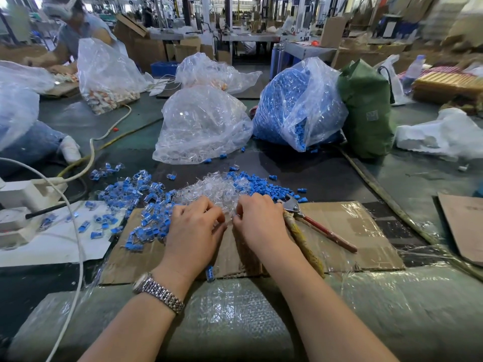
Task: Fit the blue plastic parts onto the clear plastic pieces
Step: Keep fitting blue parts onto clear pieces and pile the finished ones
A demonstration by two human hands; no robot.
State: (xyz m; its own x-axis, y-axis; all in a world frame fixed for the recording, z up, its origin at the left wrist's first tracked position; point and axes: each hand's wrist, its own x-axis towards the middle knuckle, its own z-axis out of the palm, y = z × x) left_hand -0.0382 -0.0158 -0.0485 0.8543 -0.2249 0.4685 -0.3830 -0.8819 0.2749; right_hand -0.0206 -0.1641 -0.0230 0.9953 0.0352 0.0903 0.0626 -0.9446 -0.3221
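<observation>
A heap of clear plastic pieces (pixel 209 189) lies in the middle of the table, with loose blue plastic parts (pixel 264 185) to its right. Fitted blue-and-clear pieces (pixel 146 205) spread out to the left. My left hand (pixel 196 226) and my right hand (pixel 258 220) sit side by side at the near edge of the clear heap, fingers curled, fingertips meeting over a small clear piece (pixel 229 216). What each hand pinches is largely hidden by the fingers. One fitted piece (pixel 210 273) lies below my left wrist.
Pliers with red handles (pixel 313 220) lie on the cardboard sheet (pixel 352 231) right of my right hand. Behind stand a bag of clear pieces (pixel 201 126), a bag of blue parts (pixel 295 105) and a green bag (pixel 366 108). White cables (pixel 78 231) cross the left. Another person works at far left.
</observation>
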